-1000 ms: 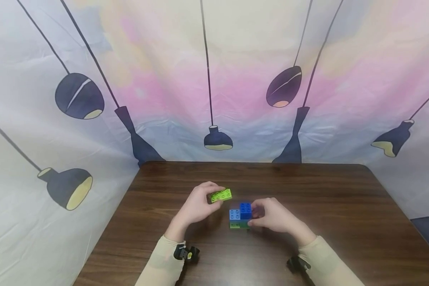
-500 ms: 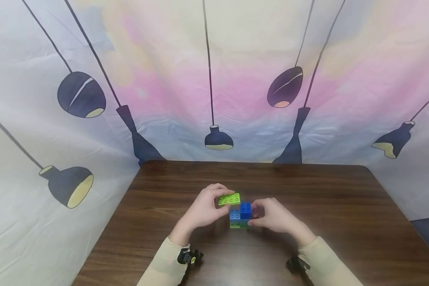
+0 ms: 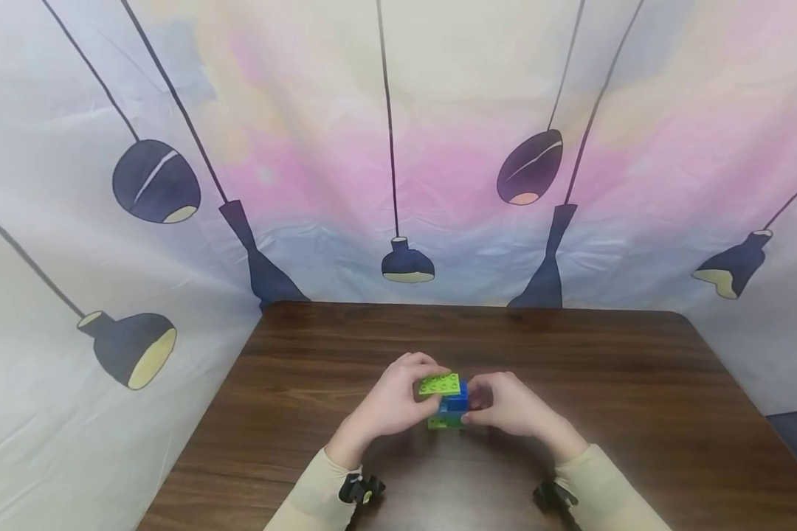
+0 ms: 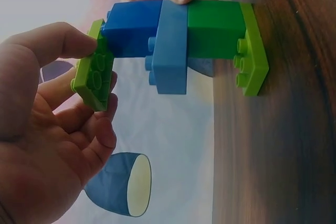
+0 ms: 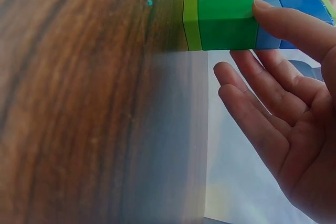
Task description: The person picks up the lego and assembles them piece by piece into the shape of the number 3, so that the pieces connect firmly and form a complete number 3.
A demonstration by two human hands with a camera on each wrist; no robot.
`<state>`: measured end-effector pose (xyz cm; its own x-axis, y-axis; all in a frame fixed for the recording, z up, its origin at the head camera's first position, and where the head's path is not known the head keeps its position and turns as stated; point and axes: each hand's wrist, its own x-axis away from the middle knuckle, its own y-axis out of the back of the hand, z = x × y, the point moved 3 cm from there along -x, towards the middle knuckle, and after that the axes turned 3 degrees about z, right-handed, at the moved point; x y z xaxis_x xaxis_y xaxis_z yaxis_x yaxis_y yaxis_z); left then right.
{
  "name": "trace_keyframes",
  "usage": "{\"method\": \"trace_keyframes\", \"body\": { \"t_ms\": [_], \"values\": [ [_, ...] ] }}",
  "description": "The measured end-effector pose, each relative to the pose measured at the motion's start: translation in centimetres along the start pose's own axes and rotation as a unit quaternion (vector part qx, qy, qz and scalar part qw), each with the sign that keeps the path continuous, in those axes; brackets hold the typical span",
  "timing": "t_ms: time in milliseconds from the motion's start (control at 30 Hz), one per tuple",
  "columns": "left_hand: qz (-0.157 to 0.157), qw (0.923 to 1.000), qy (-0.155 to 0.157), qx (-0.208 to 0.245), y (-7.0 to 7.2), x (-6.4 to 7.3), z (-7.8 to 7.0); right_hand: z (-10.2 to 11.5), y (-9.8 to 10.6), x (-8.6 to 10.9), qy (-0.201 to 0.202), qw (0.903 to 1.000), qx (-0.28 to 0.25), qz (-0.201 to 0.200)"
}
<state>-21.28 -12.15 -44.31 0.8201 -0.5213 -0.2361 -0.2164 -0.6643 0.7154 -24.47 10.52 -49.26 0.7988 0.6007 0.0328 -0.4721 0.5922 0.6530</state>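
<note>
Between its thumb and fingers my left hand pinches a thin light green building brick, studs up. That brick is slightly tilted at the top of a brick stack; whether it touches the dark blue brick there, I cannot tell. Below the dark blue one come a wider light blue brick, a green brick and a flat light green brick at the bottom. My right hand grips the stack from the right, its thumb near the seam of the green and light blue bricks.
The stack stands upright on a dark wooden table. Behind the table hangs a pastel cloth printed with lamps. Each wrist wears a small black camera, such as the left wrist camera.
My left hand has carried the light green brick rightward and toward me, from left of the stack to over its top. My right hand has kept its grip on the stack.
</note>
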Motion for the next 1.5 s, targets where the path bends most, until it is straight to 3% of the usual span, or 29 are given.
{"method": "trace_keyframes", "body": {
  "t_ms": [500,900,1233,1500],
  "values": [
    [-0.008,0.9994,-0.010,-0.031,-1.3,-0.1,-0.7,-0.3,-0.1,0.5,0.004,1.0000,-0.006,0.000],
    [-0.018,0.9973,-0.015,-0.069,-1.1,0.0,-1.2,-0.2,-0.1,0.1,0.013,0.9999,-0.002,-0.005],
    [-0.025,0.9975,-0.023,-0.063,-1.3,-0.1,-1.2,-0.3,-0.1,0.0,0.021,0.9997,0.009,-0.009],
    [-0.032,0.9956,-0.029,-0.083,-1.5,-0.2,-1.2,-0.2,-0.1,0.2,0.020,0.9997,0.009,-0.007]
  ]
}}
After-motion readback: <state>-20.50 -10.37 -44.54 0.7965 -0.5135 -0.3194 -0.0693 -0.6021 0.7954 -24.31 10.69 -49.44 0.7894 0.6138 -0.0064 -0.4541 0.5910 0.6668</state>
